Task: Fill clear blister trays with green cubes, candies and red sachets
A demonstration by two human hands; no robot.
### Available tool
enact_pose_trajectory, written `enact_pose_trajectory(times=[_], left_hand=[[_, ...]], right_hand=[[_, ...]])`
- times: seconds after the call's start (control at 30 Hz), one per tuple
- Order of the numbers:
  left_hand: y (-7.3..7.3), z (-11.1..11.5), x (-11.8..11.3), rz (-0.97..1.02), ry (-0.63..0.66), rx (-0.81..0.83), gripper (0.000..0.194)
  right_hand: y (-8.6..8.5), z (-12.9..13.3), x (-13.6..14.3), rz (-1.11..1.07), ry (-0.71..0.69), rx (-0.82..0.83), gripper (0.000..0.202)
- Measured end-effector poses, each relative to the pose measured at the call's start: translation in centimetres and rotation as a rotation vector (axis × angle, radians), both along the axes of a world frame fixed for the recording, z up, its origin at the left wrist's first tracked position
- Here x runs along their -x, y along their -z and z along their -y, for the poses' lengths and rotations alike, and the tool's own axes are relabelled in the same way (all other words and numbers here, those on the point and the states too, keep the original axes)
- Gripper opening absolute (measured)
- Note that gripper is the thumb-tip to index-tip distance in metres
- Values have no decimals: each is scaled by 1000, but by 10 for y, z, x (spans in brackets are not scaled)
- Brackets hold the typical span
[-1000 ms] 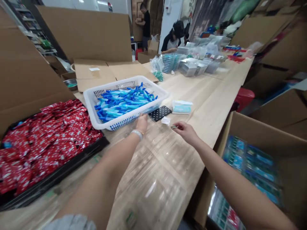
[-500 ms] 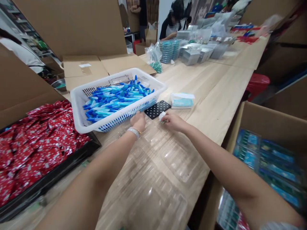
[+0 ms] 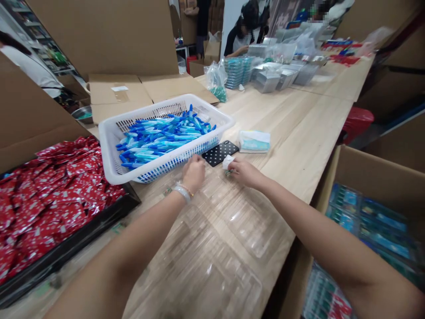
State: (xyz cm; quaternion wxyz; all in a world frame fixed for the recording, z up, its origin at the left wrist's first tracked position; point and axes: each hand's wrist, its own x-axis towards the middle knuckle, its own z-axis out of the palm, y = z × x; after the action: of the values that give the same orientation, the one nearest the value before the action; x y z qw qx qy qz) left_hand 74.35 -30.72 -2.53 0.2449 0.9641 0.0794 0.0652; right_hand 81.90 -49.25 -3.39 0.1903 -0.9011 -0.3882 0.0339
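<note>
My left hand (image 3: 194, 173), with a bracelet at the wrist, is closed in front of the white basket (image 3: 111, 170); what its fingers hold, if anything, is hidden. My right hand (image 3: 245, 172) pinches a small crumpled white piece (image 3: 228, 162) that looks like paper or tissue, beside a black patterned phone (image 3: 220, 153). Blue pens (image 3: 159, 137) fill the basket. Below both hands lie several clear plastic trays (image 3: 250, 223), partly blurred and hard to tell from the wood.
Red printed packets (image 3: 56, 190) fill a dark box at left. A light blue pack (image 3: 255, 141) lies past the phone. An open carton (image 3: 381, 170) with packaged sets stands at right. Bags and stacked cases (image 3: 234, 73) occupy the table's far end, where a person (image 3: 237, 42) sits.
My left hand has drawn slightly back toward me and turned upward. My right hand keeps its pinch on the white piece. The whole view has shifted a little.
</note>
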Motion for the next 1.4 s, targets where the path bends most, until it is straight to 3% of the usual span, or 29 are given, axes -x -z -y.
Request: enact_pose_trajectory(times=[0.17, 0.33, 0.57, 0.77, 0.93, 1.03, 1.13, 1.23, 1.33, 1.4], left_hand=[[8, 33, 5, 144, 350, -113, 29], [22, 50, -8, 162, 296, -89, 27], [22, 52, -11, 154, 272, 13, 22], [20, 61, -17, 86, 186, -115, 17], [14, 63, -12, 67, 248, -242, 25], [9, 61, -5, 100, 260, -208, 21], [3, 65, -3, 162, 189, 64, 19], [-5, 72, -9, 64, 77, 648, 23], [-14, 73, -13, -60, 26, 1159, 18], [-19, 67, -9, -69, -25, 1283, 15]], right_hand=[[0, 7, 2, 15, 194, -13, 17], [6, 8, 3, -33, 267, 17, 15], [14, 2, 3, -24, 204, -62, 21], [12, 1, -7, 19, 412, -81, 29], [20, -5, -16, -38, 441, -6, 30], [18, -7, -19, -46, 480, 47, 29], [6, -7, -13, 16, 488, 8, 27], [-13, -6, 5, 43, 391, -106, 20], [-29, -4, 24, -141, 232, -274, 12], [-36, -1, 33, -360, 187, -394, 13]])
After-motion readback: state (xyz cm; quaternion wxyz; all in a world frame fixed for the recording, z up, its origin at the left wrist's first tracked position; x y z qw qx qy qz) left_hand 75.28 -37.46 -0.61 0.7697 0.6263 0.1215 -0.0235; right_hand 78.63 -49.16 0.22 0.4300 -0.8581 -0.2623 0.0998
